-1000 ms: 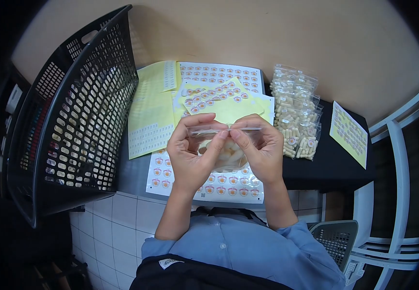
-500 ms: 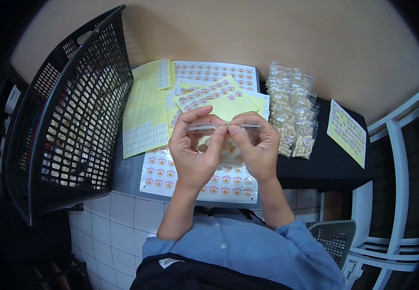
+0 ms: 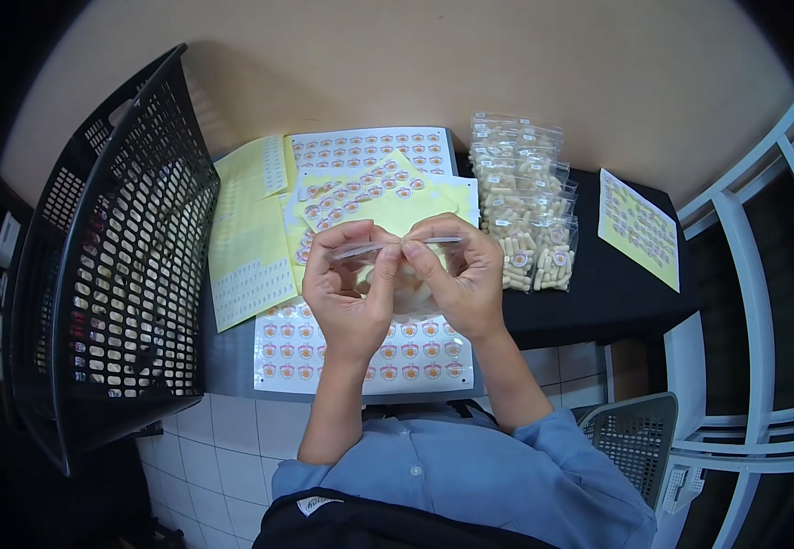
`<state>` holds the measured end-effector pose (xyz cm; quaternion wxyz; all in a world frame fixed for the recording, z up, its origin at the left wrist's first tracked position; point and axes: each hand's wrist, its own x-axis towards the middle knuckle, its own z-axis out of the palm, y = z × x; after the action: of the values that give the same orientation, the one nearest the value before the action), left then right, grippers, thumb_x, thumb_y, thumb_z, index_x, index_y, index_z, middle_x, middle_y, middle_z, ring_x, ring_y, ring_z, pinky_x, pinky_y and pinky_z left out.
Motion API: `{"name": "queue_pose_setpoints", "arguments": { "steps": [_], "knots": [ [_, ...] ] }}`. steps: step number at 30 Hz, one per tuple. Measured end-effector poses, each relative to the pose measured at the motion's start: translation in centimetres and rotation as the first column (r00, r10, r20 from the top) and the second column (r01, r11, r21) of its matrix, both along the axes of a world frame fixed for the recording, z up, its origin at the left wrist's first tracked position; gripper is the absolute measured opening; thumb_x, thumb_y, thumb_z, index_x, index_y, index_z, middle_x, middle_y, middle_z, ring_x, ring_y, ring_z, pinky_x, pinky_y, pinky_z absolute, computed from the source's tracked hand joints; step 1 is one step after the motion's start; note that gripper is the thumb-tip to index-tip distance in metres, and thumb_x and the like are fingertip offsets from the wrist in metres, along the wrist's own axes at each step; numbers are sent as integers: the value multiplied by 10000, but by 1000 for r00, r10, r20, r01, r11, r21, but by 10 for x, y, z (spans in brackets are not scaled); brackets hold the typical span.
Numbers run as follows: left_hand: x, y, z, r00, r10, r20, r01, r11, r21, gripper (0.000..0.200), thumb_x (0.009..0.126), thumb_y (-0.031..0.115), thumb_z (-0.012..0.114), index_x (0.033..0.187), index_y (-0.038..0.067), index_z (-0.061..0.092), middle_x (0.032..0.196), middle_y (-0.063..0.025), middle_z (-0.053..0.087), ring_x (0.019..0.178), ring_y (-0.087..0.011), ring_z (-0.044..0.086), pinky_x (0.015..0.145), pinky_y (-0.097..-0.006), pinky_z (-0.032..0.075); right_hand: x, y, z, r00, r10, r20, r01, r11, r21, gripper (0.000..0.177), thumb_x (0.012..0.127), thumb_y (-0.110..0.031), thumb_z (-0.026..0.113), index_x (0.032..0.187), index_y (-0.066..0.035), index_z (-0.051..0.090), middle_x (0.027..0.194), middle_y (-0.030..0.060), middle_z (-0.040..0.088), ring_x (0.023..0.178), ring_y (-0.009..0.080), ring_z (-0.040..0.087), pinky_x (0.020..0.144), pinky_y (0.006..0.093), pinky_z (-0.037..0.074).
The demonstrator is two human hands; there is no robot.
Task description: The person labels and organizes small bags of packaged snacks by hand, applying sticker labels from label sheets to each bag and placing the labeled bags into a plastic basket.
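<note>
A clear zip bag (image 3: 412, 297) with pale contents hangs between my two hands, above the sticker sheets. My left hand (image 3: 351, 284) pinches its top edge near the middle, and my right hand (image 3: 458, 274) pinches the same edge right beside it, thumbs nearly touching. The white zip strip shows on both sides of the fingers. Beneath lies a white sheet of round orange stickers (image 3: 410, 361); behind it is a yellow sheet with similar stickers (image 3: 424, 203). What is inside the bag is partly hidden by my fingers.
On the left stands a tall black perforated basket (image 3: 131, 274). Yellow label sheets (image 3: 241, 220) lie beside it. Rows of filled capsule bags (image 3: 529, 210) and another yellow sticker sheet (image 3: 639, 229) rest on the black cloth at right. A grey basket (image 3: 630, 444) is lower right.
The view has shifted a little, so the surroundings sit differently in frame. Both hands still pinch the bag's top edge, with little change in their grip.
</note>
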<state>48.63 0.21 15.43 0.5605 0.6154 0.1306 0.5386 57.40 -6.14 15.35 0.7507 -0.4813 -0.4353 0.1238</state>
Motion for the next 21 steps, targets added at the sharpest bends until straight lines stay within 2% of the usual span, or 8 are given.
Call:
{"name": "queue_pose_setpoints", "arguments": {
  "steps": [11,13,16,20,21],
  "knots": [
    [-1,6,-1,999,-46,30,47,998,-33,203,716,-45,590,887,-16,483,804,-92,575,751,-117,569,662,-213,465,-4,3,-2,997,-74,37,75,997,-26,67,724,-29,617,773,1,580,703,23,584,591,17,474,482,153,323],
    [-3,7,-2,999,-40,33,41,999,-31,210,715,-45,591,892,-17,481,805,-93,575,749,-118,569,663,-213,464,-7,3,-2,994,-99,41,102,992,-74,67,725,-28,615,776,-2,581,704,27,581,608,31,484,514,158,350],
    [-6,9,-1,999,-34,39,35,999,-35,228,714,-44,593,909,-18,478,807,-93,576,747,-119,569,665,-215,463,-12,5,2,999,-43,-21,42,998,-53,91,736,-38,606,807,0,565,746,35,572,653,47,500,571,170,381],
    [-10,12,1,999,-29,17,30,997,-68,261,714,-40,595,944,-20,471,811,-92,577,748,-122,570,671,-218,462,-18,7,3,997,-77,4,77,996,-44,108,758,-47,586,842,4,541,796,45,557,707,71,520,623,190,400],
    [-11,12,0,999,-27,19,28,997,-68,261,714,-40,595,944,-20,471,811,-92,577,748,-122,570,671,-218,462,-19,6,0,998,-48,-50,47,998,-34,105,768,-51,575,846,5,532,806,45,552,717,77,524,631,194,402]
  ]
}}
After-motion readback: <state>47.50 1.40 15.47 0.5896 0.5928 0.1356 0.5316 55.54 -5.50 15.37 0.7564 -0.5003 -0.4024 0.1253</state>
